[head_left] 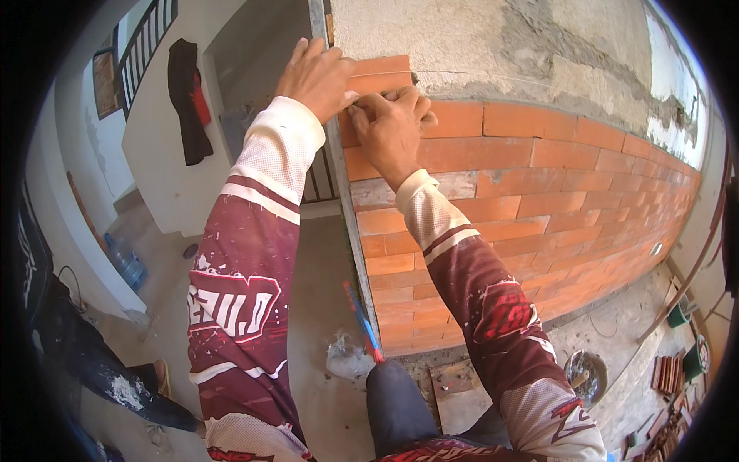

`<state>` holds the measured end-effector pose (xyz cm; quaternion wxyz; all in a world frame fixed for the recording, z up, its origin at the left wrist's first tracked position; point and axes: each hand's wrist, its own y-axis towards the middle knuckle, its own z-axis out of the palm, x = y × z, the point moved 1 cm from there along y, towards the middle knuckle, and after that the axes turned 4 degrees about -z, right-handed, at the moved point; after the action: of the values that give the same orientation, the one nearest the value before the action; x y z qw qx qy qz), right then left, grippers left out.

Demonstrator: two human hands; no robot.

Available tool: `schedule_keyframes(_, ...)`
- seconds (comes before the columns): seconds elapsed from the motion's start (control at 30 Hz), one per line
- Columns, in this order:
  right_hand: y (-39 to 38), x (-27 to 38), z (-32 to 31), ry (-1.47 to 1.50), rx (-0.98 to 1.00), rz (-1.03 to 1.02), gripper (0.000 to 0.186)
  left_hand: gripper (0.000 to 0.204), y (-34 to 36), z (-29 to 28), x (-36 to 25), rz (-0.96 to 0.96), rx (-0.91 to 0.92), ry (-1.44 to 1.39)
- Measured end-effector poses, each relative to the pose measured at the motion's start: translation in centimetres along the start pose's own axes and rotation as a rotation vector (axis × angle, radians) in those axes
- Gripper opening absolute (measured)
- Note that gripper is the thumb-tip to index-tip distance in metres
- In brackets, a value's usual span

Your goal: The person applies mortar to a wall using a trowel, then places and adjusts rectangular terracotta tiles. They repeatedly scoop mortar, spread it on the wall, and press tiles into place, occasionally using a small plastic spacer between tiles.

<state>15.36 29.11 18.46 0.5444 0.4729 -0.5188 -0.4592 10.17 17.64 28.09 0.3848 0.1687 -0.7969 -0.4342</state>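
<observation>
At the top left corner of a wall faced with orange brick tiles [504, 158], my left hand [314, 77] grips the left end of one brick tile [389, 71]. Its fingers reach over the upright edge and its thumb lies by the tile's lower side. Just below that tile, my right hand [389, 131] is closed, with thumb and fingers bent at the joint above the top row. Whatever it pinches is hidden by the fingers. A thin string line [469, 72] runs across the tile and on along the wall. Rough grey mortar [454, 38] shows above the tiles.
A straight upright strip [344, 185] edges the wall's left side. Lower right are a mortar bucket [586, 377], stacked tiles [668, 373] and a green bucket [697, 358]. Another person's leg [127, 385] shows at lower left, near a blue water bottle [125, 262]. A plastic bag [348, 356] lies below.
</observation>
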Motion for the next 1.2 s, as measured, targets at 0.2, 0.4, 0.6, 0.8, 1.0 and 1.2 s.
schedule_keyframes(0.2, 0.0, -1.4, 0.6, -0.009, -0.024, -0.131, 0.005, 0.044, 0.2, -0.9, -0.4, -0.047, 0.028, -0.034)
schedule_keyframes(0.4, 0.4, -3.8, -1.5, -0.035, -0.229, -0.235, 0.010, 0.045, 0.0, -0.2, -0.3, -0.008, 0.013, 0.012)
schedule_keyframes(0.6, 6.2, -3.7, -5.9, 0.030, -0.182, -0.309, 0.003, 0.046, -0.3, 0.1, -0.2, 0.002, -0.063, -0.028)
schedule_keyframes(0.8, 7.8, -4.6, -5.7, -0.080, 0.172, -0.335, 0.014, 0.046, -0.3, 0.6, -0.1, 0.011, -0.062, 0.003)
schedule_keyframes(1.0, 8.3, -5.6, -5.4, -0.098, 0.213, -0.358, 0.016, 0.042, -0.3, 0.6, -0.1, 0.050, -0.082, 0.028)
schedule_keyframes(1.2, 8.2, -5.4, -5.4, 0.019, 0.240, -0.341, 0.016, 0.041, -0.4, 0.6, -0.1, 0.068, -0.057, 0.026)
